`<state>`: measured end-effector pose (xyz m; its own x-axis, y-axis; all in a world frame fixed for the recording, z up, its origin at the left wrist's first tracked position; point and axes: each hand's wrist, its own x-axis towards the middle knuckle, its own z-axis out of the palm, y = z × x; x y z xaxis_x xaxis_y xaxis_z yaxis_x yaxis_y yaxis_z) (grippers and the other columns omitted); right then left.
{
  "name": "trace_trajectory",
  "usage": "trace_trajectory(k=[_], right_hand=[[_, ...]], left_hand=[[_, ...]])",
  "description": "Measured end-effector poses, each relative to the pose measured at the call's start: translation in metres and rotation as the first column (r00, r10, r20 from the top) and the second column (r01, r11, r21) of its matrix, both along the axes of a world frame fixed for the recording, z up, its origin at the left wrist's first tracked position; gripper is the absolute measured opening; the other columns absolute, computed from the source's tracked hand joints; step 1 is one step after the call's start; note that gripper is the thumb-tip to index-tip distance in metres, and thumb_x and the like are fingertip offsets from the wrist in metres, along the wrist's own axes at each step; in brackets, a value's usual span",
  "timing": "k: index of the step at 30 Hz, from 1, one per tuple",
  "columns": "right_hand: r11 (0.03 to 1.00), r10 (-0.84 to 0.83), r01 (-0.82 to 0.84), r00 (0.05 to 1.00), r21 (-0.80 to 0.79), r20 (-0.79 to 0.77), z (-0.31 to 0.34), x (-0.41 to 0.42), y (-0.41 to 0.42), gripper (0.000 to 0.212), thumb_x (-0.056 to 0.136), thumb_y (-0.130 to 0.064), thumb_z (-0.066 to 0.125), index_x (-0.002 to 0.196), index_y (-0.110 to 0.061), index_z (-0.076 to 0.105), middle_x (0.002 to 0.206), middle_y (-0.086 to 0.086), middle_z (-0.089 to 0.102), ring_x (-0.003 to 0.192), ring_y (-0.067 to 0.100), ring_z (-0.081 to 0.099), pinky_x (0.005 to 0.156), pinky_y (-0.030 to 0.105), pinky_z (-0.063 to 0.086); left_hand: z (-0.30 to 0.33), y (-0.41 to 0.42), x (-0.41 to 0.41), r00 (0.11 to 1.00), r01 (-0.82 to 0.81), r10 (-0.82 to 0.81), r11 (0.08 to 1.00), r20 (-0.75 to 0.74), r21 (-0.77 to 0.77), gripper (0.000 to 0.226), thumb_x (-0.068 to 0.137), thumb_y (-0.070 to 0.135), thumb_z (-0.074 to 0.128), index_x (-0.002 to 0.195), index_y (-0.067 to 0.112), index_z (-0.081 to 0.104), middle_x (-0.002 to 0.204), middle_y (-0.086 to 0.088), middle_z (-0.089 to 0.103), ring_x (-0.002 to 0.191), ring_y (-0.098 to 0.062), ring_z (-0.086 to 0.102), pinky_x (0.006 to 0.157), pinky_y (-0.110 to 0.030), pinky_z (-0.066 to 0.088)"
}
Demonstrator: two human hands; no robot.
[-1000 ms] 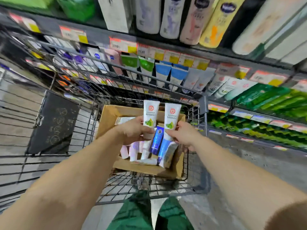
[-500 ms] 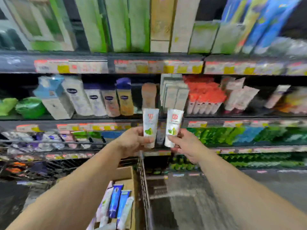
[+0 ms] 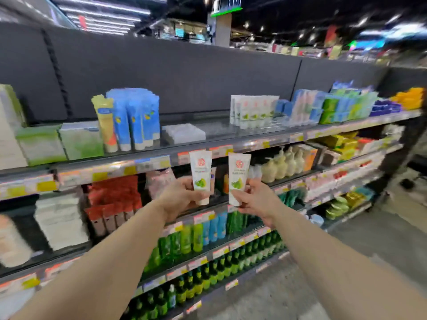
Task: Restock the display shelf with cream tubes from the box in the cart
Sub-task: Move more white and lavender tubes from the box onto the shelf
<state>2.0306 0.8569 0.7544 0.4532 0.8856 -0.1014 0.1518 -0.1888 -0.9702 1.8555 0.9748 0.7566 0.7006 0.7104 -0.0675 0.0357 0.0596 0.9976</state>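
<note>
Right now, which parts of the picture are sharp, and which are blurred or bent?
Head view: the two cream tubes and both hands are fairly sharp; shelf goods at the edges smear; the top shelf bows from the wide lens.

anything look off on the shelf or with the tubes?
Nothing damaged or spilled. The left hand and right hand each hold a white tube upright. On the top shelf a gap lies left of the matching tubes. Motion blur hides finer detail.
</note>
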Motion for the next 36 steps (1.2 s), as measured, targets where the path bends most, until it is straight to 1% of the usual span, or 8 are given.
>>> trace_trajectory(k=[6, 11, 17, 21, 26, 29, 33, 36], right_hand=[[0.984, -0.152, 0.151, 0.988, 0.096, 0.004, 0.014, 0.094, -0.015, 0.027, 0.091, -0.025, 0.066, 0.115, -0.014, 0.058, 0.08, -0.001, 0.06, 0.067, 0.014, 0.057, 0.063, 0.028, 0.052], [0.972, -0.206, 0.197, 0.976, 0.125, 0.069, 0.014, 0.164, 0.007, 0.019, 0.091, -0.029, 0.064, 0.109, -0.023, 0.062, 0.102, 0.007, 0.07, 0.088, 0.021, 0.063, 0.078, 0.036, 0.051], [0.952, -0.276, 0.254, 0.953, 0.171, 0.124, 0.04, 0.261, 0.071, 0.019, 0.089, -0.034, 0.067, 0.102, -0.021, 0.066, 0.099, 0.009, 0.072, 0.087, 0.023, 0.066, 0.08, 0.042, 0.054], [0.938, -0.328, 0.294, 0.922, 0.182, 0.203, 0.058, 0.32, 0.113, 0.021, 0.084, -0.04, 0.07, 0.098, -0.024, 0.067, 0.09, -0.003, 0.074, 0.084, 0.019, 0.067, 0.079, 0.041, 0.055], [0.971, -0.227, 0.19, 0.927, 0.145, 0.299, 0.071, 0.374, 0.163, 0.021, 0.086, -0.038, 0.067, 0.096, -0.02, 0.063, 0.084, 0.0, 0.068, 0.075, 0.016, 0.06, 0.069, 0.03, 0.049], [0.983, -0.142, 0.091, 0.923, 0.157, 0.356, 0.078, 0.399, 0.195, 0.025, 0.085, -0.04, 0.068, 0.098, -0.019, 0.062, 0.087, 0.007, 0.069, 0.076, 0.021, 0.062, 0.071, 0.037, 0.053], [0.992, -0.035, -0.027, 0.876, 0.121, 0.481, 0.082, 0.426, 0.226, 0.015, 0.087, -0.04, 0.067, 0.096, -0.03, 0.06, 0.085, -0.014, 0.066, 0.079, 0.008, 0.061, 0.061, 0.022, 0.045], [0.983, 0.098, -0.156, 0.888, 0.095, 0.45, 0.078, 0.437, 0.245, 0.015, 0.089, -0.026, 0.068, 0.104, -0.026, 0.063, 0.093, -0.013, 0.069, 0.088, 0.008, 0.063, 0.075, 0.026, 0.052]], left_hand=[[0.03, 0.002, 0.104, 0.996, 0.088, -0.09, 0.982, 0.009, 0.166, 0.018, 0.087, -0.006, 0.062, 0.095, 0.011, 0.065, 0.076, 0.004, 0.075, 0.07, -0.011, 0.071, 0.061, -0.021, 0.057], [0.031, 0.048, 0.178, 1.0, -0.001, -0.003, 0.974, 0.017, 0.228, 0.023, 0.08, 0.006, 0.075, 0.093, 0.024, 0.069, 0.096, 0.003, 0.076, 0.098, -0.021, 0.07, 0.091, -0.042, 0.055], [0.067, 0.119, 0.269, 0.997, -0.068, 0.044, 0.918, 0.069, 0.39, 0.025, 0.078, 0.013, 0.078, 0.094, 0.031, 0.069, 0.096, 0.012, 0.075, 0.091, -0.006, 0.07, 0.086, -0.033, 0.056], [0.082, 0.152, 0.322, 0.995, -0.098, 0.086, 0.886, 0.047, 0.454, 0.026, 0.076, 0.012, 0.08, 0.09, 0.031, 0.07, 0.092, 0.013, 0.075, 0.088, -0.006, 0.071, 0.084, -0.03, 0.056], [0.075, 0.165, 0.364, 0.991, -0.102, 0.129, 0.856, -0.019, 0.506, 0.025, 0.076, 0.013, 0.08, 0.09, 0.029, 0.067, 0.091, 0.016, 0.072, 0.084, 0.0, 0.068, 0.075, -0.02, 0.054], [0.069, 0.17, 0.379, 0.981, -0.138, 0.188, 0.838, -0.041, 0.528, 0.027, 0.076, 0.018, 0.081, 0.096, 0.029, 0.067, 0.093, 0.018, 0.071, 0.088, -0.001, 0.066, 0.075, -0.017, 0.05], [0.065, 0.166, 0.39, 0.953, -0.219, 0.296, 0.823, -0.068, 0.524, 0.029, 0.075, 0.021, 0.081, 0.092, 0.038, 0.065, 0.096, 0.024, 0.068, 0.094, 0.002, 0.064, 0.077, -0.013, 0.046], [0.066, 0.162, 0.393, 0.928, -0.267, 0.364, 0.799, -0.08, 0.539, 0.03, 0.075, 0.02, 0.081, 0.097, 0.036, 0.067, 0.099, 0.022, 0.071, 0.096, 0.001, 0.066, 0.082, -0.016, 0.05]])
